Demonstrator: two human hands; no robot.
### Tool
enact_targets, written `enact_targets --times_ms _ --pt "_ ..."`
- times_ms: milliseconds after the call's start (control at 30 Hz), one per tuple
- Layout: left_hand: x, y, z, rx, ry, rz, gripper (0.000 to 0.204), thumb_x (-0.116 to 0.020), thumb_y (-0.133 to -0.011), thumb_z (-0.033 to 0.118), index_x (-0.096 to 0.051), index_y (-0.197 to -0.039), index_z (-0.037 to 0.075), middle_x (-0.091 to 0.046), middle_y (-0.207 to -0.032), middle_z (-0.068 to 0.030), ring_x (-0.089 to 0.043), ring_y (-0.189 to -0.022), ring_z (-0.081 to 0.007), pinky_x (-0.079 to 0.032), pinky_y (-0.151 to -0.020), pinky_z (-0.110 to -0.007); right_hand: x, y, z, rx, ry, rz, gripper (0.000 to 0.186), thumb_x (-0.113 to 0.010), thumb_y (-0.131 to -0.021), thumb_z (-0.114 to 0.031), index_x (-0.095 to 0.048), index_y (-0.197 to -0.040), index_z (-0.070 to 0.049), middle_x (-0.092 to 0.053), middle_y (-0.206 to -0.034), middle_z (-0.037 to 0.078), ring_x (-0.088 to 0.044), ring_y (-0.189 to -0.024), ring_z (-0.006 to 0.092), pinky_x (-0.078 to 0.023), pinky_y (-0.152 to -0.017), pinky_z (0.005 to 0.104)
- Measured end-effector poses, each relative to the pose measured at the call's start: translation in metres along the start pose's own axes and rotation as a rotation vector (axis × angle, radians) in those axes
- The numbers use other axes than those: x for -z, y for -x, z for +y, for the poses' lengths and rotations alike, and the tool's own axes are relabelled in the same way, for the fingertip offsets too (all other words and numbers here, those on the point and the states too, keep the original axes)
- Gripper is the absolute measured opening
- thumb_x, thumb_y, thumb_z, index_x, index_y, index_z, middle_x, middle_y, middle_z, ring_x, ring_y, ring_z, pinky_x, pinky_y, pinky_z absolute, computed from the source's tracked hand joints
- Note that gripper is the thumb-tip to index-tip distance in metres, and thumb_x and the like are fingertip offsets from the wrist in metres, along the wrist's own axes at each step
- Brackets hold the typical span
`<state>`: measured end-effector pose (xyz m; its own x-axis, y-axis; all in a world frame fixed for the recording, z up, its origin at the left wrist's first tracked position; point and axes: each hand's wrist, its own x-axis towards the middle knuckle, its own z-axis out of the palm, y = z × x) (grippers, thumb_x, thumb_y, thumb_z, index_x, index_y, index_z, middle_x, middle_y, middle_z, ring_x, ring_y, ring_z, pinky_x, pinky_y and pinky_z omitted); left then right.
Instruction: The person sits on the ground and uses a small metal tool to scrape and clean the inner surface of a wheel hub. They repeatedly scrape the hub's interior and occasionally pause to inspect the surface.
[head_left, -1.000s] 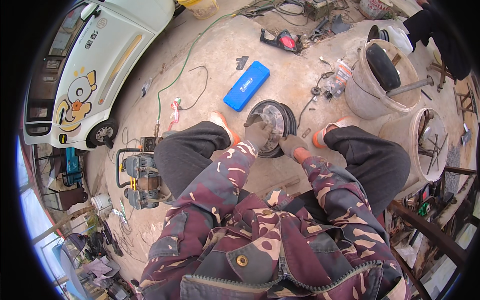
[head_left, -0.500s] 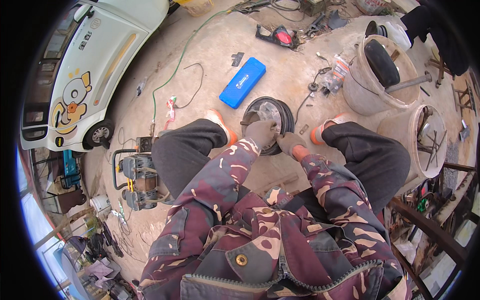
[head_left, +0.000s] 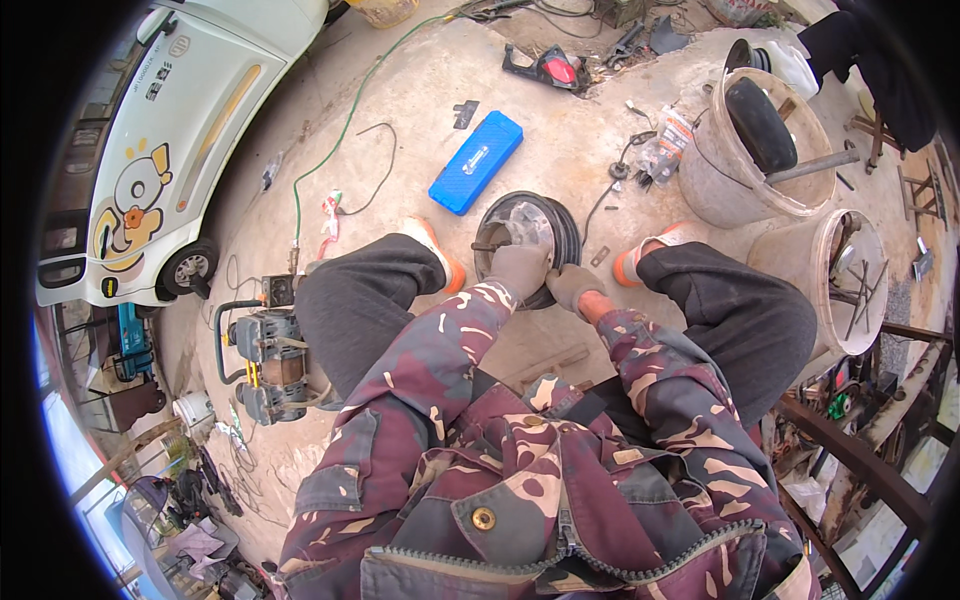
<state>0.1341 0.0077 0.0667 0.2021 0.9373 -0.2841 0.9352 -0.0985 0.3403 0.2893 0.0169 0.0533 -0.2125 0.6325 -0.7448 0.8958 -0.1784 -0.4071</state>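
Note:
A dark round metal wheel rim (head_left: 567,232) stands tilted on the ground between my feet, its grey worn inner face partly showing. A short bolt or stub juts out at its left. My left hand (head_left: 520,270), in a grey glove, lies over the near edge of the rim with its fingers curled down. Close beside it, my right hand (head_left: 573,286), also gloved, has its fingers bent against the near right edge. The gloves hide the fingertips and the part of the rim under them. Past the rim lies a closed blue plastic case (head_left: 476,163).
A small air compressor (head_left: 268,362) stands left of my leg, with a green hose (head_left: 345,140) running away from it. A white van (head_left: 180,150) is parked at the far left. Two big buckets (head_left: 716,185) of scrap and rods stand right. A red-and-black lamp part (head_left: 548,68) lies ahead.
My left hand has shifted slightly on the rim, and more of the rim's inner face shows. The right hand stays at the near edge. The whole view has moved a little.

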Motion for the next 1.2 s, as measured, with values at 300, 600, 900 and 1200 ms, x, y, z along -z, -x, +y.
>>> enact_targets --times_ms 300,600,900,1200 --pt "0.007 -0.014 -0.047 0.375 0.975 -0.112 0.022 -0.073 -0.091 0.014 -0.075 -0.111 0.003 -0.074 -0.09 -0.0048 -0.068 -0.077 -0.0127 -0.055 -0.068 -0.031 -0.003 -0.006 0.004 0.038 -0.005 0.013 0.066 -0.043 -0.096 -0.051 -0.072 -0.115 0.006 -0.069 -0.117 0.032 -0.066 -0.116 0.045 -0.048 -0.103 0.0491" --pt "0.006 -0.004 -0.057 0.301 1.057 -0.215 0.02 -0.072 -0.096 0.018 -0.075 -0.111 0.006 -0.067 -0.082 0.0008 -0.055 -0.061 -0.0072 -0.045 -0.054 -0.025 0.034 -0.013 -0.017 0.122 -0.367 0.306 0.06 -0.049 -0.095 -0.053 -0.073 -0.104 0.002 -0.07 -0.112 0.03 -0.067 -0.109 0.0445 -0.05 -0.095 0.0497" --pt "0.008 0.019 -0.06 0.356 1.25 -0.296 0.026 -0.071 -0.095 0.023 -0.073 -0.116 0.008 -0.065 -0.079 0.0016 -0.055 -0.057 -0.0073 -0.045 -0.051 -0.024 0.009 -0.009 -0.049 0.092 -0.341 0.201 0.06 -0.042 -0.099 -0.049 -0.069 -0.113 0.002 -0.066 -0.119 0.034 -0.061 -0.116 0.0496 -0.046 -0.101 0.052" --pt "0.016 0.028 -0.052 0.214 1.301 -0.305 0.035 -0.074 -0.094 0.022 -0.071 -0.124 0.004 -0.071 -0.09 -0.0004 -0.058 -0.062 -0.0066 -0.048 -0.056 -0.023 -0.019 -0.041 -0.028 0.09 -0.555 0.211 0.054 -0.05 -0.097 -0.044 -0.07 -0.115 0.003 -0.07 -0.113 0.031 -0.067 -0.108 0.0454 -0.05 -0.093 0.0487"
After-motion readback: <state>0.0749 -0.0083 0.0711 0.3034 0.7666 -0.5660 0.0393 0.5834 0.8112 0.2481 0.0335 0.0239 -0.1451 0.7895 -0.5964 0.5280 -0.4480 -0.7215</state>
